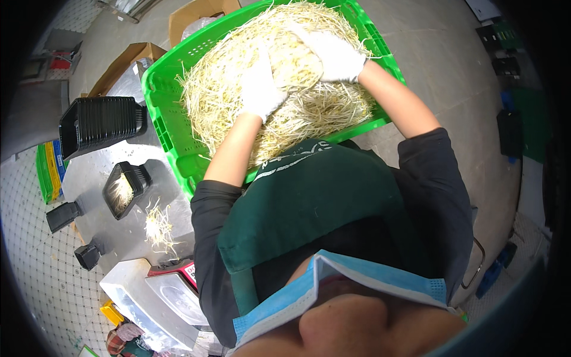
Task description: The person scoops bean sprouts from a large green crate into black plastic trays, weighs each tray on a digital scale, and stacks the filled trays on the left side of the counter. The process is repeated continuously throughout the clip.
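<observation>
Pale bean sprouts with yellow heads heap up in a large green plastic crate in front of my body. My left hand, in a white glove, lies on the heap left of centre, its fingers pointing away from me. On the right my right hand, gloved in the same way, reaches in with its fingers angled to the left. A rounded clump of sprouts is gathered between both palms. Glare washes out the gloves, and some fingertips blend into the sprouts.
Left of the crate, a metal table carries stacked black plastic trays, a tray stack holding sprouts, and loose sprouts. A weighing scale stands nearer me. Cardboard boxes lie beyond. Another person appears lower left.
</observation>
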A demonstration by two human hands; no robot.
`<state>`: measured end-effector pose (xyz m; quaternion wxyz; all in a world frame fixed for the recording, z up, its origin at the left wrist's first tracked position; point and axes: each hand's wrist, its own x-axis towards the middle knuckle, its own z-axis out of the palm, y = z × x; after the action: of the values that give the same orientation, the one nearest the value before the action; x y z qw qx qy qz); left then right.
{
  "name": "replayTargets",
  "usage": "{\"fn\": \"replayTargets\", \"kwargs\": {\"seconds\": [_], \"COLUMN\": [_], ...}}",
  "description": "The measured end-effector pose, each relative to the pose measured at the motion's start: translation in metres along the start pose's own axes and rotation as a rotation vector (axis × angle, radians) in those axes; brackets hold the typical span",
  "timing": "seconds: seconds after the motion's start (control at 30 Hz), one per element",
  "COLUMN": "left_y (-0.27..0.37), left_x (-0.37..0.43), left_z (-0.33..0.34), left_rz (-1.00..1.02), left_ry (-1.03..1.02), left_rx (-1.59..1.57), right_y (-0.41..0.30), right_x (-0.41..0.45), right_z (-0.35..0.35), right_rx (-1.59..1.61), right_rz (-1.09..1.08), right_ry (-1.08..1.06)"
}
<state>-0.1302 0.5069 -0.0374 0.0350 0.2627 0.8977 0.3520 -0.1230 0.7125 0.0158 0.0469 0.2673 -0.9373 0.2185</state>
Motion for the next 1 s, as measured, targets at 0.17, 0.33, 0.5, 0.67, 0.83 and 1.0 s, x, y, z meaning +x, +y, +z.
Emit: {"fn": "replayTargets", "kwargs": {"seconds": [0.17, 0.33, 0.5, 0.67, 0.83, 1.0], "left_y": [0.009, -0.006, -0.007, -0.001, -0.008, 0.013], "left_x": [-0.011, -0.022, -0.017, -0.022, -0.028, -0.044], "left_z": [-0.022, -0.011, -0.01, -0.041, -0.046, -0.063], "left_rz": [0.009, 0.117, 0.136, 0.155, 0.226, -0.084], "left_ry": [0.083, 0.034, 0.116, 0.12, 0.061, -0.313], "left_rx": [-0.044, 0.166, 0.159, 0.032, 0.328, 0.382], "right_y": [-0.013, -0.017, -0.011, -0.029, -0.059, -0.026], "right_x": [-0.008, -0.022, -0.004, -0.017, -0.012, -0.029], "right_z": [-0.006, 0.027, 0.011, -0.014, -0.027, 0.002], "right_rx": [0.07, -0.413, -0.078, 0.017, -0.128, -0.223], "right_rz": [0.036, -0.057, 0.115, -0.002, 0.169, -0.032], "right_ry": [0.064, 0.101, -0.162, 0.116, -0.311, -0.186]}}
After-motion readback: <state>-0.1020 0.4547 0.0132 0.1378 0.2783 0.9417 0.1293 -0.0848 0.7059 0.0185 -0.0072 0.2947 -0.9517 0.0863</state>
